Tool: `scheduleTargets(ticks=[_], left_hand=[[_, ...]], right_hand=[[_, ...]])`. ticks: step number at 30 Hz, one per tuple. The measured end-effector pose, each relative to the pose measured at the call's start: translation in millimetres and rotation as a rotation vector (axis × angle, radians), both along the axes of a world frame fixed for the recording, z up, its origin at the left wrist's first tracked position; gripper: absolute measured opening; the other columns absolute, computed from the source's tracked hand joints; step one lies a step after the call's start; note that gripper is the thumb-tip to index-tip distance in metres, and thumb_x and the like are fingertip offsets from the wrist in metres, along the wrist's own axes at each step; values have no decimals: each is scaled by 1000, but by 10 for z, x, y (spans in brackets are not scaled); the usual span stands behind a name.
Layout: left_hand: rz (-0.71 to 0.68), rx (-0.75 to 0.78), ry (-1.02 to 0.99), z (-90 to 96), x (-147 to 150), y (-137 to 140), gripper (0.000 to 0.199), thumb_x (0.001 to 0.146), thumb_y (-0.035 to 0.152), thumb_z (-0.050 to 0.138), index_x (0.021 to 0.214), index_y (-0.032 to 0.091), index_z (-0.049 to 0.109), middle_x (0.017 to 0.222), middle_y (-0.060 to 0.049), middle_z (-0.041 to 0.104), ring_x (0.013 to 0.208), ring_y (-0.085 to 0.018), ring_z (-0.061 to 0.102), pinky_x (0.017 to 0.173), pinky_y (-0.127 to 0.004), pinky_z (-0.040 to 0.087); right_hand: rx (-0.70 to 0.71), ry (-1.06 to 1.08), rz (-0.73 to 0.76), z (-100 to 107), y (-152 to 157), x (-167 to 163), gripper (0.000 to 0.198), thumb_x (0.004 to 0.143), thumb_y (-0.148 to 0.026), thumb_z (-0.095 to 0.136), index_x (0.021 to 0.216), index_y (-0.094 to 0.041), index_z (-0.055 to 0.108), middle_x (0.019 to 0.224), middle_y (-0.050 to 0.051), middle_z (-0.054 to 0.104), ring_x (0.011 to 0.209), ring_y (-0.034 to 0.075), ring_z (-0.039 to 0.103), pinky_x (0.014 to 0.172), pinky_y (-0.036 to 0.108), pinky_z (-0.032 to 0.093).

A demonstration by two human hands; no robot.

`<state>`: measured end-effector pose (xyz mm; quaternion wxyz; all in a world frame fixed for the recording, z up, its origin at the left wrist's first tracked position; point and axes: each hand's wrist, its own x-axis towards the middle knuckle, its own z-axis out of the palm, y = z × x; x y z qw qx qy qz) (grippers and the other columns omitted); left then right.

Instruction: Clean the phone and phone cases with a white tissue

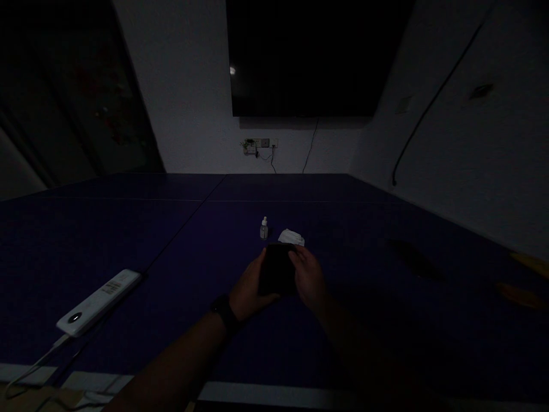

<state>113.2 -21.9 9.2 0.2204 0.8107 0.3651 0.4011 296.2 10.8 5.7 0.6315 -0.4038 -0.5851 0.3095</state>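
Note:
Both hands hold a black flat rectangular object above the dark blue table; the dim light hides its details. My left hand, with a dark watch on the wrist, closes around its left side, the thumb at the lower edge. At the upper right corner, my right hand grips it with thumb and fingers. Just beyond stand a small clear dropper bottle with a white top and, to its right, a white folded cloth or tissue, partly hidden behind the object.
On the left lies a white power bank or power strip with a cable running to the front edge. A dark flat item and orange-yellow items lie on the right. A large black screen hangs above wall sockets.

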Motion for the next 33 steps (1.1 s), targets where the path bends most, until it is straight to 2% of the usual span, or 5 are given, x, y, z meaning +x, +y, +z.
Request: scheduleTargets(ticks=[4, 8, 16, 25, 33], left_hand=[[131, -9, -146, 119, 52, -99, 76, 90, 36, 65, 155, 25, 27, 149, -14, 45, 137, -31, 45, 115, -53, 37], [-6, -68, -247, 228, 198, -267, 55, 99, 42, 52, 150, 25, 40, 152, -12, 45, 142, -29, 41, 120, -50, 31], [29, -232, -706, 365, 418, -362, 42, 102, 48, 47, 131, 20, 57, 137, -11, 62, 125, -26, 59, 110, -41, 45], [-21, -305, -745, 464, 382, -398, 39, 102, 43, 48, 130, 19, 61, 134, -10, 65, 125, -27, 60, 110, -43, 46], [180, -134, -555, 379, 328, -336, 36, 96, 43, 59, 126, 23, 58, 129, -11, 61, 119, -27, 61, 102, -44, 52]], right_hand=[[9, 136, -139, 156, -137, -64, 26, 90, -45, 62, 102, -23, 59, 98, 8, 73, 92, 23, 70, 81, 39, 58], [58, 171, -134, 242, -313, -186, 23, 86, -39, 69, 99, -23, 60, 96, 6, 72, 91, 22, 70, 81, 38, 58], [195, -173, -31, 395, -594, -258, 21, 92, -27, 59, 110, -25, 71, 112, 9, 66, 106, 23, 65, 93, 39, 56], [236, -318, -90, 557, -657, -228, 37, 90, -32, 63, 127, -25, 65, 119, 9, 65, 107, 23, 65, 94, 37, 57], [287, -350, -128, 504, -592, -195, 35, 92, -24, 52, 123, -26, 69, 117, 8, 71, 109, 21, 67, 98, 37, 55]])
